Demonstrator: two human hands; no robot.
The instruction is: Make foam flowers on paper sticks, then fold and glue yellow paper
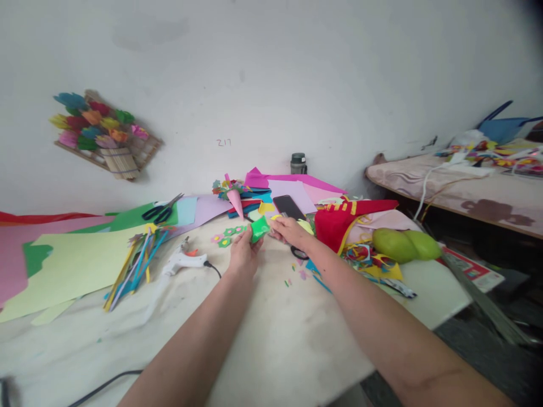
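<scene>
Over the middle of the table, my left hand (246,251) is closed on a small, glossy bright green piece (259,228). My right hand (291,232) is beside it with fingers pinched together; what they hold is too small to make out, though a bit of yellow shows at the fingertips. Green foam flowers (229,232) with pink and yellow centres lie just left of the left hand. Below the right wrist sits a black loop (299,252). A dark phone (288,207) lies behind the right hand.
A white glue gun (184,262) with a cord, paper strips (138,271) and black scissors (162,210) lie left. Coloured sheets (80,265) spread there. At right are a red cloth item (339,223), green fruits (403,245) and scraps. A bottle (298,164) stands behind.
</scene>
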